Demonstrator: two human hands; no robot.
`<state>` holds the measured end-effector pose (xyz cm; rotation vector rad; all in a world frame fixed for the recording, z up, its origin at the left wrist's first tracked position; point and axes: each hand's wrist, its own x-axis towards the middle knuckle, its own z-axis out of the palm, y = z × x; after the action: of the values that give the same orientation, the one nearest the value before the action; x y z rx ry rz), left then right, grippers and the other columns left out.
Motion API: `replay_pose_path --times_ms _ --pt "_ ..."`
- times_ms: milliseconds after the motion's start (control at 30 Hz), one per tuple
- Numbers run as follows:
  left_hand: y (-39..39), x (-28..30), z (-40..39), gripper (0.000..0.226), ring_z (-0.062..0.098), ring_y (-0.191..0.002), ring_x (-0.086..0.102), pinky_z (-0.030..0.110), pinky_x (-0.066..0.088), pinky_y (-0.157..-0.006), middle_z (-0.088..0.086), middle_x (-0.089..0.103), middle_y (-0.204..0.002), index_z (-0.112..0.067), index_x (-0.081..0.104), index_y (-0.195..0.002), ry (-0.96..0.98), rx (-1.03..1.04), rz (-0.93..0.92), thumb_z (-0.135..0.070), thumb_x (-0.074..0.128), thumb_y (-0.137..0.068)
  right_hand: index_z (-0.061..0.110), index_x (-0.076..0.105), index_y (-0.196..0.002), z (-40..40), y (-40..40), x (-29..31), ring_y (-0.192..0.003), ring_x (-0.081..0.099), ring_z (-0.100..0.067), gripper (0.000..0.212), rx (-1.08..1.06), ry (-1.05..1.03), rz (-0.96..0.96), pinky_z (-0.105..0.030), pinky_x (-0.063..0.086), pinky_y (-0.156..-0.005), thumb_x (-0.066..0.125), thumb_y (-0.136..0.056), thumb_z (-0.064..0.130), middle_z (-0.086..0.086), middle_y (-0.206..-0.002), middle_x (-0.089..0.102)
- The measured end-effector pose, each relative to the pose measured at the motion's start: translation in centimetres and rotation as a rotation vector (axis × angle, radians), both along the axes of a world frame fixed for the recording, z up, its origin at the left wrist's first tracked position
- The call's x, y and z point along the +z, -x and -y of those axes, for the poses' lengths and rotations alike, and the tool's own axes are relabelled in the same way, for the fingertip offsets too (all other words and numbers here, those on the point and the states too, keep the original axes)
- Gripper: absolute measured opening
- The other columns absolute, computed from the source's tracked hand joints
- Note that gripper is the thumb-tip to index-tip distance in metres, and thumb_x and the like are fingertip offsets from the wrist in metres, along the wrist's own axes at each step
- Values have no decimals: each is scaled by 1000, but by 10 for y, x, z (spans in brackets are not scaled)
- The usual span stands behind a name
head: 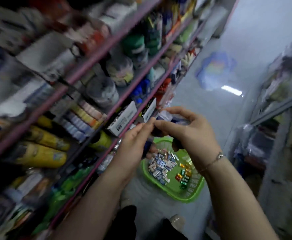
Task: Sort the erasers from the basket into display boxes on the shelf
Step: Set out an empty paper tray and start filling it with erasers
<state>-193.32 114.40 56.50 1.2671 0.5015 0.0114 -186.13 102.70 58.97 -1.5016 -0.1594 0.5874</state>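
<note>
While a large heap of small paper-sleeved rectangular erasers remains in the shallow green perforated plastic basket on the floor, the sorting is judged far from complete. A smaller cluster of glossy red, green and amber blocks lies apart from the heap in the same basket. Both hands are raised at the purple-edged metal shelf, beside white cardboard display boxes. Left hand: fingertips drawn together as if pinching; contents cannot be told. Right hand: fingers curled around a small dark object, blurred, identity uncertain.
</note>
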Motion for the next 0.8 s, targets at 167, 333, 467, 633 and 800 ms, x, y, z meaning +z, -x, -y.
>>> replay_pose_path --times_ms 167,333,467,633,800 --pt "37 87 -32 42 5 -46 46 18 36 -42 -4 65 -63 -26 74 -79 -149 49 34 -57 46 -82 10 65 -82 -38 16 80 -35 48 -6 23 175 3 61 -17 34 -34 80 -71 23 4 -52 60" --pt "71 113 -66 49 7 -41 47 20 36 -42 -7 60 -51 -28 71 -65 -239 168 -9 -37 38 -100 4 58 -84 -87 37 108 -42 49 -14 41 301 78 122 -22 38 -36 82 -66 33 2 -54 58" --pt "99 117 -89 18 7 -46 52 20 38 -42 -10 59 -56 -28 65 -105 -238 285 -23 -30 49 -97 10 55 -79 -121 54 109 -42 44 -12 39 356 144 89 -22 39 -38 81 -67 36 2 -50 51" --pt "134 127 -124 19 2 -49 55 14 40 -45 -15 65 -61 -22 63 -110 -230 238 75 -17 53 -95 11 58 -76 -160 71 114 -44 47 -11 41 565 169 85 -20 37 -38 77 -66 47 -4 -59 56" --pt "164 130 -160 18 8 -40 48 19 35 -39 -5 57 -51 -7 61 -109 -254 426 60 -13 52 -95 9 67 -93 -200 80 121 -59 56 -19 41 775 15 -129 -22 36 -39 61 -79 46 -12 -75 61"
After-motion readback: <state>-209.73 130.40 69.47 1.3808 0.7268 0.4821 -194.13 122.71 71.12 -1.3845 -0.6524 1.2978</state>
